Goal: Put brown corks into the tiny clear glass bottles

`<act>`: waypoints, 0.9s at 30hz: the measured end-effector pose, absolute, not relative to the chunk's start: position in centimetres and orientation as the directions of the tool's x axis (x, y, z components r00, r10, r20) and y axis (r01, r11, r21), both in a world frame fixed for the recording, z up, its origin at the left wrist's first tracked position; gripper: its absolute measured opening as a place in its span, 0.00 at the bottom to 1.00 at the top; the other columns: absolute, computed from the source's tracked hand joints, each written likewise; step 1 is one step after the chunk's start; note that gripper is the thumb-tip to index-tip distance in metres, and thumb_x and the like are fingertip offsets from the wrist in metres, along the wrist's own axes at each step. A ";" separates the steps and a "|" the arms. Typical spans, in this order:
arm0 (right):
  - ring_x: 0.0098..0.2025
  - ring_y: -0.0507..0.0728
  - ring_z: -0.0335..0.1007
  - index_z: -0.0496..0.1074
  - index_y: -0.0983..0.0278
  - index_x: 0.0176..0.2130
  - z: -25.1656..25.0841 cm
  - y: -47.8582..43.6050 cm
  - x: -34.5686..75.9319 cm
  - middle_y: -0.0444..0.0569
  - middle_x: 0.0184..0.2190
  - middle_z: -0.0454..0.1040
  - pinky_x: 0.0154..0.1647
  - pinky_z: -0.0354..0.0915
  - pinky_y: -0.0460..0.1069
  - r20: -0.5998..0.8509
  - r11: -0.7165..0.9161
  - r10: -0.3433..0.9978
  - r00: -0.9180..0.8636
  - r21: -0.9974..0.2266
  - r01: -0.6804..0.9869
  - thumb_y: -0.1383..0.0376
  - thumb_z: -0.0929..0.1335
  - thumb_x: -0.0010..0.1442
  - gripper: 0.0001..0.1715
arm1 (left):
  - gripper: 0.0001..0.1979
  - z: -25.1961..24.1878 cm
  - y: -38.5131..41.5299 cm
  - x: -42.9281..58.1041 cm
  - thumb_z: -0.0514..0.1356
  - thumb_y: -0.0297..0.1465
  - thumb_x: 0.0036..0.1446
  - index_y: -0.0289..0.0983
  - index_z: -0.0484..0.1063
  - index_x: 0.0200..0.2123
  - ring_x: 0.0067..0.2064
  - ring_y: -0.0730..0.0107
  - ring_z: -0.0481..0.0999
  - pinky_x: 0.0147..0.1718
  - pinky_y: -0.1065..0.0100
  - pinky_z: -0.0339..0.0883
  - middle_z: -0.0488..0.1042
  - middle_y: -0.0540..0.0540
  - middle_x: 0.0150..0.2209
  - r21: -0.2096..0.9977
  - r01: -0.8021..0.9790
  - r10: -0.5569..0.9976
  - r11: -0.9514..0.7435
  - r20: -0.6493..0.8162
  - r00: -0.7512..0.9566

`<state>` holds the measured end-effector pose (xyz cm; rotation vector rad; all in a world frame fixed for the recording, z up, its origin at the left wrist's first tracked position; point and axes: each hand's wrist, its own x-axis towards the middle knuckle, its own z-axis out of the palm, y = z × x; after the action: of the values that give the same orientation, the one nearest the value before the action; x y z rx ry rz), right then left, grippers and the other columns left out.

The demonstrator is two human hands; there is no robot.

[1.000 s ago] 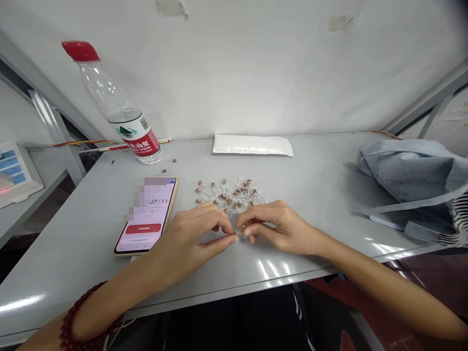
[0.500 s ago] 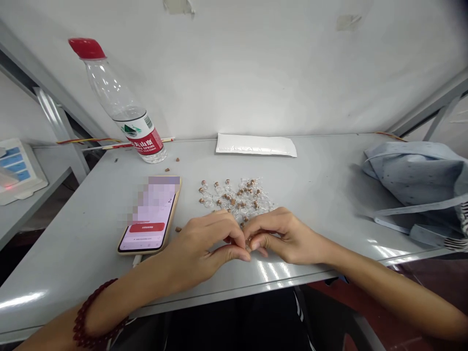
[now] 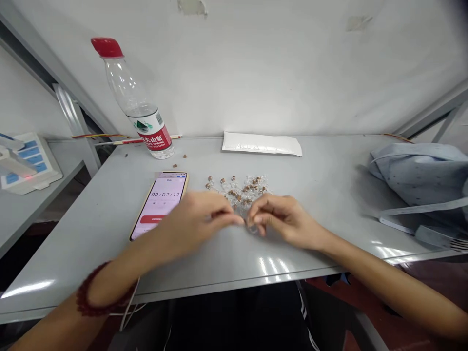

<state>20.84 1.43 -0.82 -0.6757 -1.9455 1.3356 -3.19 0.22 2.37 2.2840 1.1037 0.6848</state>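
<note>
A cluster of several tiny clear glass vials with cork stoppers point(image 3: 241, 187) lies on the grey table point(image 3: 321, 195). My left hand point(image 3: 197, 224) and my right hand point(image 3: 283, 219) meet fingertip to fingertip just in front of the cluster. Both hands are pinched closed around a small clear item that I cannot make out. The left hand is smeared by motion. A dark red bead bracelet point(image 3: 97, 295) circles my left wrist.
A phone point(image 3: 161, 202) showing a timer lies left of my hands. A red-capped water bottle point(image 3: 141, 109) stands at the back left, a white padded envelope point(image 3: 261, 144) lies by the wall, and a blue cloth bag point(image 3: 420, 183) sits at the right. A scale point(image 3: 27, 163) rests on the neighbouring table.
The view has swung left, so everything sits further right in frame. My hands stay joined at the fingertips, and the left one has become blurred with movement.
</note>
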 end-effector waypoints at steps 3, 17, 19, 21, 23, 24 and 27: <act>0.26 0.48 0.66 0.72 0.65 0.38 -1.1 2.6 21.3 0.46 0.31 0.76 0.28 0.64 0.46 0.372 0.577 0.777 -0.508 -0.743 0.339 0.69 0.66 0.66 0.05 | 0.11 3.1 1.4 -7.3 0.58 0.40 0.63 0.44 0.79 0.34 0.27 0.69 0.72 0.26 0.70 0.62 0.77 0.53 0.28 0.526 0.775 0.886 -0.350 -0.085 0.457; 0.32 0.51 0.71 0.75 0.67 0.40 -1.1 4.5 22.8 0.53 0.37 0.79 0.30 0.65 0.47 0.552 0.719 0.688 -0.472 -0.424 0.552 0.71 0.63 0.67 0.11 | 0.05 0.2 1.7 -9.1 0.59 0.34 0.59 0.44 0.73 0.31 0.40 0.61 0.73 0.34 0.66 0.67 0.74 0.49 0.36 0.470 0.780 0.777 -0.413 -0.265 0.571; 0.30 0.50 0.70 0.75 0.67 0.38 -0.3 4.9 23.8 0.50 0.34 0.78 0.28 0.63 0.46 0.521 0.681 0.725 -0.450 -0.446 0.581 0.70 0.64 0.66 0.10 | 0.04 -0.1 2.0 -9.3 0.60 0.34 0.59 0.44 0.74 0.31 0.36 0.64 0.74 0.31 0.68 0.67 0.74 0.49 0.35 0.485 0.782 0.788 -0.393 -0.260 0.557; 0.28 0.49 0.68 0.76 0.66 0.37 0.7 5.3 24.9 0.48 0.32 0.78 0.27 0.62 0.46 0.381 0.615 0.789 -0.482 -0.496 0.613 0.68 0.66 0.65 0.09 | 0.05 -0.2 2.1 -9.4 0.60 0.35 0.58 0.44 0.75 0.31 0.32 0.65 0.74 0.28 0.69 0.67 0.75 0.49 0.35 0.487 0.790 0.800 -0.373 -0.262 0.539; 0.27 0.49 0.67 0.77 0.65 0.36 1.4 5.6 25.8 0.46 0.30 0.78 0.28 0.62 0.46 0.191 0.537 0.828 -0.527 -0.541 0.647 0.65 0.67 0.64 0.08 | 0.06 -0.2 2.1 -9.1 0.60 0.37 0.59 0.45 0.75 0.33 0.33 0.65 0.75 0.28 0.68 0.68 0.75 0.48 0.37 0.484 0.796 0.808 -0.364 -0.261 0.528; 0.27 0.50 0.68 0.77 0.65 0.35 1.7 5.6 26.1 0.46 0.30 0.78 0.29 0.62 0.47 0.118 0.506 0.834 -0.539 -0.552 0.662 0.63 0.68 0.63 0.08 | 0.07 -0.1 2.2 -8.9 0.59 0.38 0.60 0.45 0.76 0.33 0.35 0.64 0.75 0.30 0.67 0.69 0.75 0.48 0.38 0.479 0.798 0.812 -0.367 -0.254 0.526; 0.29 0.51 0.68 0.76 0.65 0.34 2.3 5.5 26.4 0.46 0.29 0.77 0.30 0.62 0.47 -0.029 0.436 0.842 -0.539 -0.554 0.709 0.58 0.70 0.60 0.12 | 0.09 0.1 2.3 -8.2 0.57 0.41 0.63 0.47 0.76 0.36 0.41 0.62 0.76 0.38 0.64 0.71 0.76 0.49 0.39 0.452 0.797 0.810 -0.401 -0.232 0.539</act>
<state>26.45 5.52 2.27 -1.3474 -2.4383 0.7589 -8.23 2.27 0.13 2.2635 1.2981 0.0336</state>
